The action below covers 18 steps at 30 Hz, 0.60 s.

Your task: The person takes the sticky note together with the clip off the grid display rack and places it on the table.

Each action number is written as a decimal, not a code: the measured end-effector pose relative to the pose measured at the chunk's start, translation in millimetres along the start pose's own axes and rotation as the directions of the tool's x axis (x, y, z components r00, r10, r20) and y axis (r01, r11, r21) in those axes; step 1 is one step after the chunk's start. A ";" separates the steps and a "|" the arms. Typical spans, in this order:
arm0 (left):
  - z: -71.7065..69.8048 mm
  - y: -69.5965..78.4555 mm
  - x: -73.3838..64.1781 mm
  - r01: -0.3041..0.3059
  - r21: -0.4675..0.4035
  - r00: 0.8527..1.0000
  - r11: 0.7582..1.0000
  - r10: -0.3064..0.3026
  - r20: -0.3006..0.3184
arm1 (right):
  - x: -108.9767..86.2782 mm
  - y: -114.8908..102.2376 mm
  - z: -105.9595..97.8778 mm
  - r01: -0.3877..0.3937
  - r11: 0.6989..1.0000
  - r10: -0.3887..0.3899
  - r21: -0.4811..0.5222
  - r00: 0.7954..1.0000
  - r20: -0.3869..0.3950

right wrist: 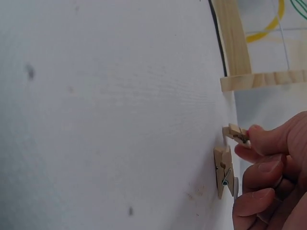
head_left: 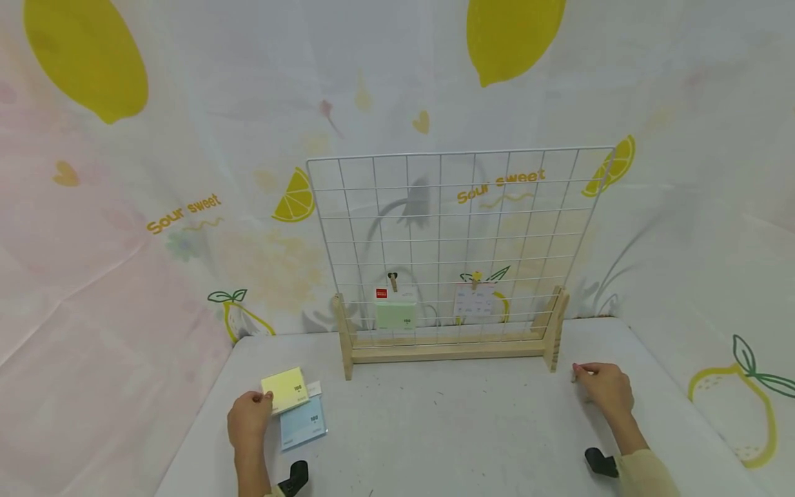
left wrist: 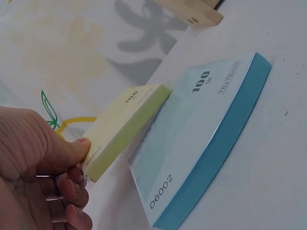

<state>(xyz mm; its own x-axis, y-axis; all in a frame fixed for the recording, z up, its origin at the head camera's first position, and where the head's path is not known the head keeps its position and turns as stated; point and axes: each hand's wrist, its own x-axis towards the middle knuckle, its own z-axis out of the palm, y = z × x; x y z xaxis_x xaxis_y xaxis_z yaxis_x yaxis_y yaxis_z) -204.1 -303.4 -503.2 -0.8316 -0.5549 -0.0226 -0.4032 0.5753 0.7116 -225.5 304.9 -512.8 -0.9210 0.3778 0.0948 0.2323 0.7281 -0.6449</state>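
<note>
Between thumb and fingers, my left hand [head_left: 248, 417] pinches a pale yellow sticky note pad [head_left: 284, 391] by its near corner. The pad is tilted up and overlaps a blue sticky note pad [head_left: 303, 422] that lies flat on the table; both are printed "100". At the right, my right hand [head_left: 607, 390] pinches a small wooden clothespin [right wrist: 234, 133] by one end. A second wooden clothespin [right wrist: 223, 170] with a metal spring lies on the table close beside the curled fingers.
A white wire grid [head_left: 439, 241] stands in a wooden base [head_left: 447, 352] at the table's back. Clipped to it are a green sticky note pad [head_left: 396, 315] on the left and a pale printed sheet [head_left: 475, 301] on the right. Behind hangs a lemon-print cloth [head_left: 205, 152].
</note>
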 end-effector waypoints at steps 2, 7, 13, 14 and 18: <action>0.7 -0.6 0.4 0.013 0.016 1.000 1.000 -0.013 0.003 | 1.6 1.9 -0.3 -0.004 1.000 0.005 -0.005 1.000 0.006; 1.4 -1.3 -0.6 0.041 0.024 0.999 0.999 -0.041 0.012 | 4.4 5.1 -2.2 -0.020 1.000 0.020 -0.016 0.999 0.025; 1.4 -4.0 -2.6 0.061 0.064 0.997 0.996 -0.063 0.032 | 5.0 4.6 -1.9 -0.035 0.999 0.035 -0.018 0.999 0.027; 1.4 -4.9 -2.7 0.062 0.073 0.997 0.995 -0.065 0.033 | 4.8 4.6 -1.4 -0.035 0.999 0.036 -0.018 0.999 0.025; 1.7 -7.6 -2.2 0.078 0.097 0.996 0.992 -0.082 0.039 | 4.0 5.1 0.3 -0.031 0.999 0.031 -0.020 0.999 0.018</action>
<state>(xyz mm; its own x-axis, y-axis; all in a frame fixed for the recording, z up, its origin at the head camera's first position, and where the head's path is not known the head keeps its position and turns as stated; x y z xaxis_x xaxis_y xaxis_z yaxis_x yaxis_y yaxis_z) -199.8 -305.5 -509.8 -0.8100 -0.5765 -0.1078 -0.5017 0.5859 0.6364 -228.1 309.9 -516.0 -0.9188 0.3900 0.0613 0.2665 0.7272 -0.6326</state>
